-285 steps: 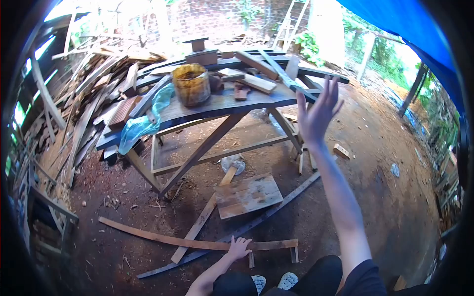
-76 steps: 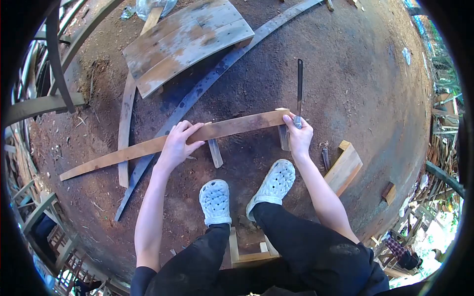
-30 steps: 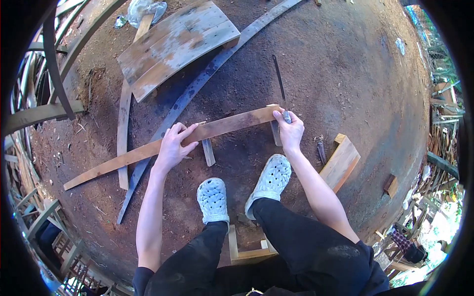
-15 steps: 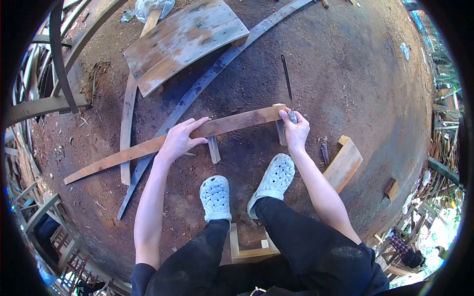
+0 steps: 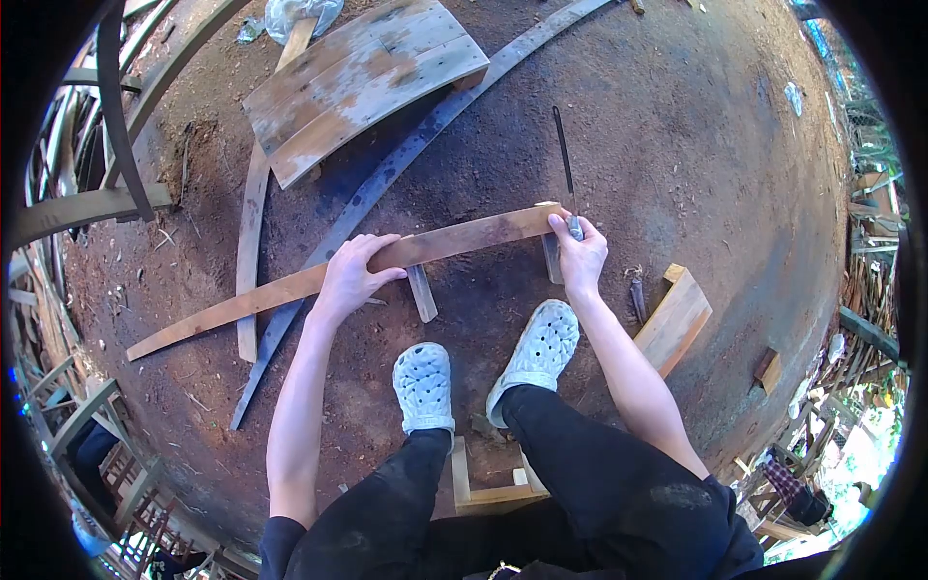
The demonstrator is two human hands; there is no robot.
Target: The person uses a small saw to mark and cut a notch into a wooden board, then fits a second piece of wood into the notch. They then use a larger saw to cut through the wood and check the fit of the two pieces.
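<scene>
A long, narrow wooden strip (image 5: 474,235) lies across the view, resting over two short wooden pieces; the left one (image 5: 421,293) stands out below it. My left hand (image 5: 354,275) is closed round the strip near its middle. At the strip's right end, my right hand (image 5: 580,253) grips the end with its fingers. A metal tool with a long dark rod (image 5: 564,155) points upward from that hand, and its silvery part (image 5: 575,228) shows between the fingers.
A plank panel (image 5: 367,82) sits at the upper left, near a long grey strip (image 5: 406,155). Right of my legs are a wooden piece (image 5: 674,319) and a small block (image 5: 768,371). Curved timbers (image 5: 87,211) stand at the left edge. My shoes (image 5: 422,387) are below the strip.
</scene>
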